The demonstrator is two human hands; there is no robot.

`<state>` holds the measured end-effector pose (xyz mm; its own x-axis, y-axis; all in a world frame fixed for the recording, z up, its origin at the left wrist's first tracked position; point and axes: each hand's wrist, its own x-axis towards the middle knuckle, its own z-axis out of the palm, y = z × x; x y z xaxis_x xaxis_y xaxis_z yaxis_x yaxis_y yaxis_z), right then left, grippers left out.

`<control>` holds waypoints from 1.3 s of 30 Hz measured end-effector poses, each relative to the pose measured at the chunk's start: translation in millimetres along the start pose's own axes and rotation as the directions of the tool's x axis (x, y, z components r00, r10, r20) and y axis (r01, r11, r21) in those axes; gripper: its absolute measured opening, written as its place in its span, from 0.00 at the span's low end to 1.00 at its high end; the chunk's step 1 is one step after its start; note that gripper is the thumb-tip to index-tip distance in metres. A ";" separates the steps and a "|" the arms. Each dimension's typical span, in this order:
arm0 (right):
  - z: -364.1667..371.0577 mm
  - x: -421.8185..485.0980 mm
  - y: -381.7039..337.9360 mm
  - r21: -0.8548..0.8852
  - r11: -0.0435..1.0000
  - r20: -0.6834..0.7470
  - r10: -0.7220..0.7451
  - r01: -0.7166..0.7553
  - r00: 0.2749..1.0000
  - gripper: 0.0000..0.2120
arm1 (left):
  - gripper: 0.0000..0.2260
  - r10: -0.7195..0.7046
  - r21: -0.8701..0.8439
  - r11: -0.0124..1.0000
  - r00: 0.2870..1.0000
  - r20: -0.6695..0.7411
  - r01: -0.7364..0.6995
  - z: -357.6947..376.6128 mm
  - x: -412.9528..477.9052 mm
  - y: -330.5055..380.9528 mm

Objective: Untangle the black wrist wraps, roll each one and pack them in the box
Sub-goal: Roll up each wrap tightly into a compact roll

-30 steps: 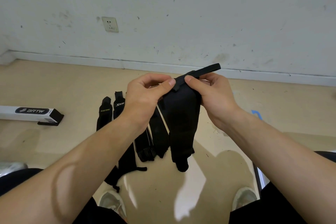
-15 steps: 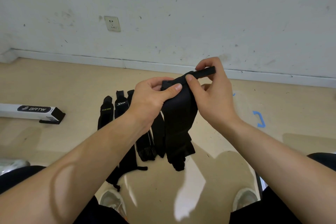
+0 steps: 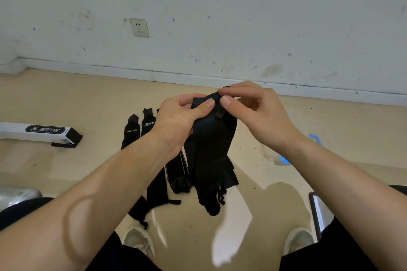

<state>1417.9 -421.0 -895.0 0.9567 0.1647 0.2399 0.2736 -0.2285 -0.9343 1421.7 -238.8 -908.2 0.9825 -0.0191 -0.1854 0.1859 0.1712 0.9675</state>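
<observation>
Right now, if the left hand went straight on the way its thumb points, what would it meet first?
Probably the right hand, at its thumb. The left hand pinches the same wrap, thumb tips nearly touching; depth looks alike, though uncertain.

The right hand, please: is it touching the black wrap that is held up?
Touching. The head view shows the right hand pinching the top edge of the wrap between thumb and forefinger; the left hand grips it too.

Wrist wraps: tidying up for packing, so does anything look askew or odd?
The wraps on the floor lie overlapped, cords trailing. The held wrap, pinched by left hand and right hand, hangs unrolled.
</observation>
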 end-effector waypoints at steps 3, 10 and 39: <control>2.5 2.7 3.2 -0.038 0.999 -0.062 -0.001 -0.001 0.998 0.07 | 0.15 0.003 -0.004 1.000 1.000 0.007 -0.003 2.6 -2.9 -0.6; 0.8 4.1 5.2 0.028 0.997 -0.078 0.077 -0.075 0.994 0.15 | 0.22 0.021 0.019 1.000 0.998 0.063 -0.022 3.4 -5.0 3.0; -9.8 4.6 4.4 0.332 0.888 0.213 0.260 -0.320 0.942 0.08 | 0.14 0.075 0.277 0.954 0.988 0.135 -0.110 -2.7 1.2 10.9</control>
<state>1424.5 -430.6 -895.4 0.9511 0.3002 -0.0730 -0.0961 0.0628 -0.9934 1424.9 -234.3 -898.3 0.9864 -0.1388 -0.0878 0.0730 -0.1078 0.9915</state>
